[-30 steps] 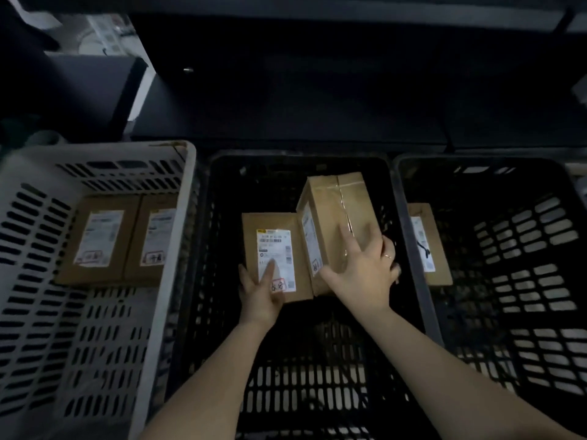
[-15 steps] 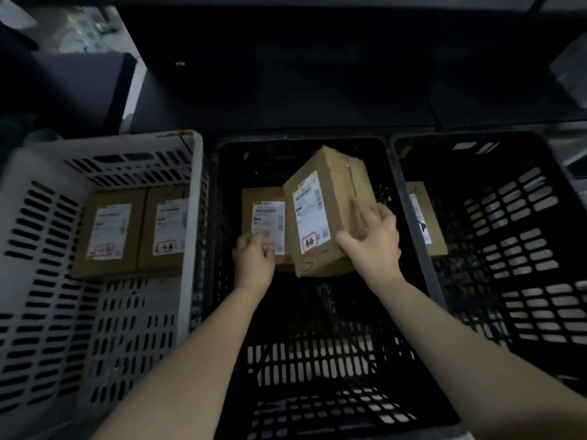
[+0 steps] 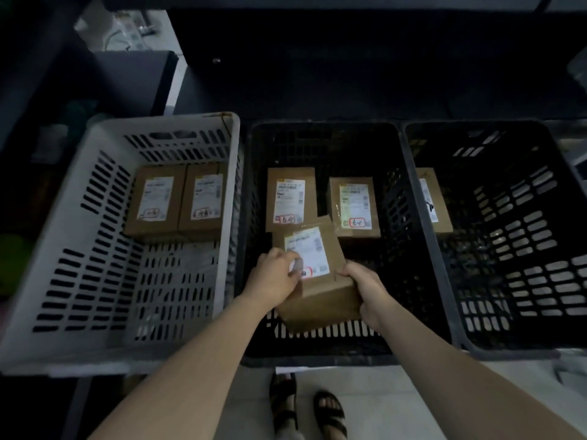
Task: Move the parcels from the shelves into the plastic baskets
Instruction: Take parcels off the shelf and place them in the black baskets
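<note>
A brown cardboard parcel [image 3: 320,293] with a white label hangs tilted over the near half of the middle black basket [image 3: 320,127]. My left hand [image 3: 274,277] grips its left edge with the thumb on the label. Its right near corner is held by my right hand [image 3: 365,290]. Two more labelled parcels lie flat at the far end of this basket, one on the left [image 3: 290,198] and one on the right [image 3: 354,206].
A white basket [image 3: 158,120] on the left holds two parcels [image 3: 178,201] side by side. The black basket [image 3: 476,125] on the right holds one parcel [image 3: 433,201] against its left wall. Dark shelves [image 3: 349,74] stand behind. My sandalled feet [image 3: 305,408] are below.
The parcel my right hand held tilted now lies flat at the far right of the middle basket. Both hands have drawn back toward me and hold a parcel between them.
</note>
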